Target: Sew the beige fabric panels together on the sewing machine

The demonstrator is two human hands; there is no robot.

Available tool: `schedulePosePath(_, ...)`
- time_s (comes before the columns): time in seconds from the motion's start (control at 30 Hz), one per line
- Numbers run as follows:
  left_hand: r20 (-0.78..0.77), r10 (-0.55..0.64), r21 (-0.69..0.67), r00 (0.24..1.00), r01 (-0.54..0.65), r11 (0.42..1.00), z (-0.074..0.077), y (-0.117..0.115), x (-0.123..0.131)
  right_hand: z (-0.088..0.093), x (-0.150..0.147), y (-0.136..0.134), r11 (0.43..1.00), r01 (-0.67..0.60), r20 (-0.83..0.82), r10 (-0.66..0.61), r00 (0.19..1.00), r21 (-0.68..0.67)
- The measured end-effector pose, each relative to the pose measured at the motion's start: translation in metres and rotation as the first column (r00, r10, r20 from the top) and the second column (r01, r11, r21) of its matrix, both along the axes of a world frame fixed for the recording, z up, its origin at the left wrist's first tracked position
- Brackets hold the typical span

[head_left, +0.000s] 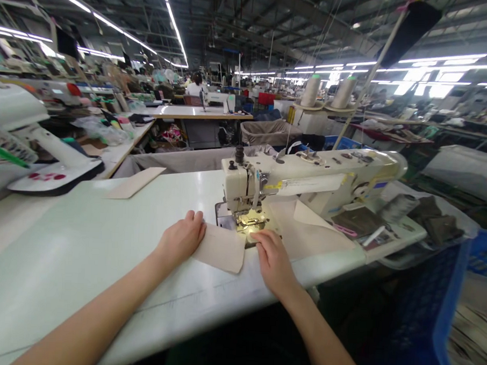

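A beige fabric piece (pixel 221 250) lies on the pale sewing table in front of the sewing machine (pixel 308 172). My left hand (pixel 183 235) is closed at its left edge, fingers curled over the cloth. Close to the lit needle plate (pixel 253 220), my right hand (pixel 273 257) has thumb and fingers pinched together beside the cloth's right edge. What those fingertips hold, if anything, is too small to make out. The presser foot area sits just beyond both hands.
Another beige piece (pixel 136 183) lies at the back left of the table. More beige cloth (pixel 306 231) rests under the machine arm, near pink-handled snips (pixel 345 230). A blue crate (pixel 419 308) stands at the right. Thread cones (pixel 311 92) stand behind.
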State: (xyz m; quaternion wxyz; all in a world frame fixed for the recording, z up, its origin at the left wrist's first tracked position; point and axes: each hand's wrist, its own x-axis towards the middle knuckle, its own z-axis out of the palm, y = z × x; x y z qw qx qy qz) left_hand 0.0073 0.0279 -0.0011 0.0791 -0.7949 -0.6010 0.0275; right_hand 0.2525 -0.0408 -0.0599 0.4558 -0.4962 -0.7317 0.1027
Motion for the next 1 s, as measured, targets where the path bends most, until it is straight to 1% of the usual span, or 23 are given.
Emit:
schedulePosePath(0.07, -0.047, 0.073, 0.005, 0.996, -0.073, 0.997, 0.001, -0.013, 0.004, 0.002, -0.001, -0.007, 0.999, -0.050, 0.032, 0.050, 0.998, -0.004)
schedulePosePath(0.2, -0.088, 0.111, -0.015, 0.990, -0.113, 0.993, 0.002, -0.026, 0.008, 0.006, -0.005, -0.018, 0.993, -0.114, 0.101, 0.113, 0.988, 0.003)
schedulePosePath(0.27, -0.089, 0.123, -0.019, 0.988, -0.125, 0.992, 0.003, -0.028, 0.009, 0.007, -0.008, -0.020, 0.995, -0.103, 0.116, 0.104, 0.988, -0.019)
schedulePosePath(0.3, -0.086, 0.128, -0.024, 0.988, -0.131, 0.991, 0.003, -0.030, 0.009, 0.008, -0.009, -0.020, 0.996, -0.076, 0.107, 0.080, 0.991, -0.042)
schedulePosePath(0.37, -0.076, 0.132, -0.038, 0.988, -0.135, 0.990, 0.004, -0.033, 0.010, 0.008, -0.012, -0.018, 0.994, 0.006, 0.050, 0.000, 0.999, -0.113)
schedulePosePath(0.43, -0.070, 0.134, -0.044, 0.989, -0.137, 0.990, 0.005, -0.036, 0.011, 0.009, -0.015, -0.013, 0.974, 0.063, -0.031, -0.071, 0.997, -0.218)
schedulePosePath(0.5, -0.077, 0.142, -0.040, 0.987, -0.145, 0.989, 0.004, -0.039, 0.011, 0.011, -0.017, -0.009, 0.939, 0.048, -0.099, -0.086, 0.991, -0.340)
schedulePosePath(0.6, -0.080, 0.155, -0.030, 0.985, -0.157, 0.987, 0.001, -0.041, 0.010, 0.017, -0.019, -0.004, 0.880, -0.027, -0.121, -0.035, 0.992, -0.475)
schedulePosePath(0.67, -0.070, 0.164, -0.021, 0.984, -0.166, 0.986, 0.000, -0.041, 0.009, 0.022, -0.018, -0.003, 0.851, -0.031, -0.070, -0.006, 0.998, -0.524)
schedulePosePath(0.77, -0.069, 0.184, -0.034, 0.980, -0.187, 0.982, 0.001, -0.041, 0.010, 0.029, -0.015, -0.003, 0.815, 0.002, 0.031, 0.020, 0.999, -0.579)
schedulePosePath(0.87, -0.076, 0.191, -0.054, 0.979, -0.195, 0.979, 0.003, -0.041, 0.011, 0.035, -0.015, -0.003, 0.791, 0.025, 0.111, 0.055, 0.992, -0.612)
schedulePosePath(0.93, -0.080, 0.185, -0.061, 0.979, -0.190, 0.980, 0.003, -0.042, 0.010, 0.038, -0.016, -0.004, 0.792, 0.045, 0.161, 0.067, 0.985, -0.608)
schedulePosePath(1.0, -0.079, 0.182, -0.061, 0.980, -0.187, 0.981, 0.002, -0.043, 0.007, 0.037, -0.017, -0.007, 0.821, 0.059, 0.205, 0.072, 0.976, -0.567)
